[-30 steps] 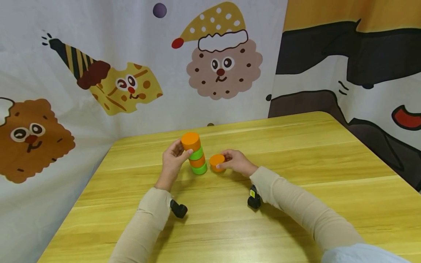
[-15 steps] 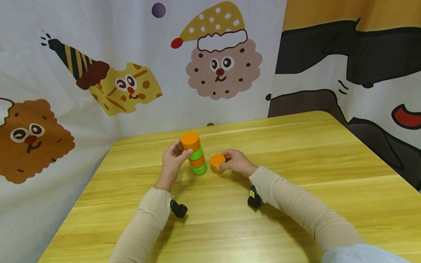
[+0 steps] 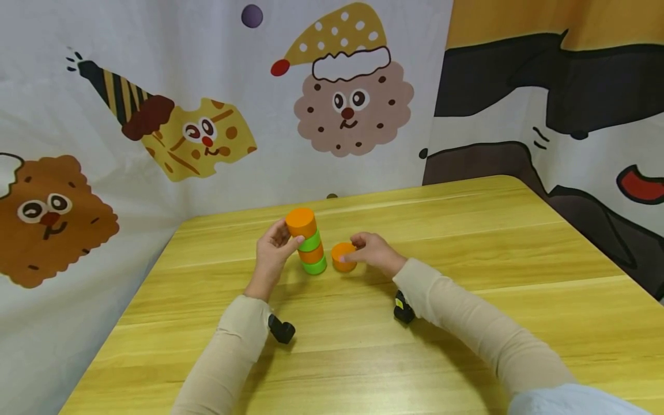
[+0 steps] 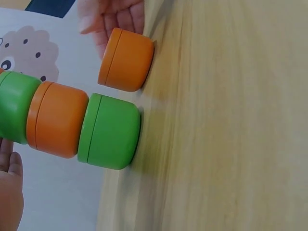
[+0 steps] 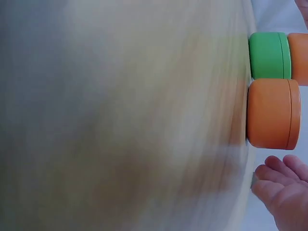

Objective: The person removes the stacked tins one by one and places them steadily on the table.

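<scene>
Two orange and two green round lidded jars stand in an upright stack (image 3: 312, 255), colours alternating, with an orange jar (image 3: 301, 221) on top. My left hand (image 3: 272, 249) holds the stack near its top, thumb across the upper green jar (image 3: 311, 242). Just right of the stack, a loose orange jar (image 3: 343, 267) sits on the table, also seen beside the bottom green jar (image 4: 113, 132) in the left wrist view. My right hand (image 3: 377, 252) is at the loose jar's right side, fingers extended. In the right wrist view a gap shows between this hand (image 5: 286, 187) and the jar (image 5: 272, 115).
The wooden table (image 3: 321, 357) extends around both hands, its back edge close to a cloth backdrop (image 3: 218, 190) printed with cartoon figures. Black wrist cameras (image 3: 282, 329) hang below both sleeves, close over the tabletop.
My right hand has let go of the loose orange jar and lifted slightly away from it; the jar stays on the table. The left hand and the stack have not visibly moved.
</scene>
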Tool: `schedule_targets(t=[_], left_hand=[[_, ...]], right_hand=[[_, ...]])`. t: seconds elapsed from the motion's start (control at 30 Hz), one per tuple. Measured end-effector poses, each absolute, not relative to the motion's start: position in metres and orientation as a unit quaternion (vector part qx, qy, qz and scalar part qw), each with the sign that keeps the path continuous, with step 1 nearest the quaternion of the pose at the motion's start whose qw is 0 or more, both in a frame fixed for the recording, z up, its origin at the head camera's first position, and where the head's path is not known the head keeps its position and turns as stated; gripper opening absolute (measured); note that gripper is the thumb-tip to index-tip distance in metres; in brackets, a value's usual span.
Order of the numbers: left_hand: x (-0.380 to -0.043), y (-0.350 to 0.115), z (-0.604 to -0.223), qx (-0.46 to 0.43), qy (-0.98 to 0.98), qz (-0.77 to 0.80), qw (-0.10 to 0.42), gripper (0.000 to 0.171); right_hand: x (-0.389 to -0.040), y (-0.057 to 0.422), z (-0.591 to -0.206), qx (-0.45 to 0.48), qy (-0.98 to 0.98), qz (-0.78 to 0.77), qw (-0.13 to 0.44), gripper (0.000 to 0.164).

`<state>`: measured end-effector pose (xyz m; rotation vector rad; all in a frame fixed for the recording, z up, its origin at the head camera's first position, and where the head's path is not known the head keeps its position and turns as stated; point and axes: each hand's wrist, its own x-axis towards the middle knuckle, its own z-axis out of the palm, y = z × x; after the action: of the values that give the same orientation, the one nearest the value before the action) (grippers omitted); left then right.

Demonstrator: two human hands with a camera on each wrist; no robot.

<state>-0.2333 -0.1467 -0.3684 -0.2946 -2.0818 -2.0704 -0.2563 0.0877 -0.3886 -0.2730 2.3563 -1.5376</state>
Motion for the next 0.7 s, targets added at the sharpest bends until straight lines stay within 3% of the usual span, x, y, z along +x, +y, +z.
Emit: schedule_targets(t=[0.7], left_hand=[[-0.220, -0.147, -0.366, -0.107, -0.722, -0.681, 0.063, 0.052]], right_hand=[[-0.264, 0.072, -0.342, -0.173, 0.828, -0.516, 0.131, 0.070]])
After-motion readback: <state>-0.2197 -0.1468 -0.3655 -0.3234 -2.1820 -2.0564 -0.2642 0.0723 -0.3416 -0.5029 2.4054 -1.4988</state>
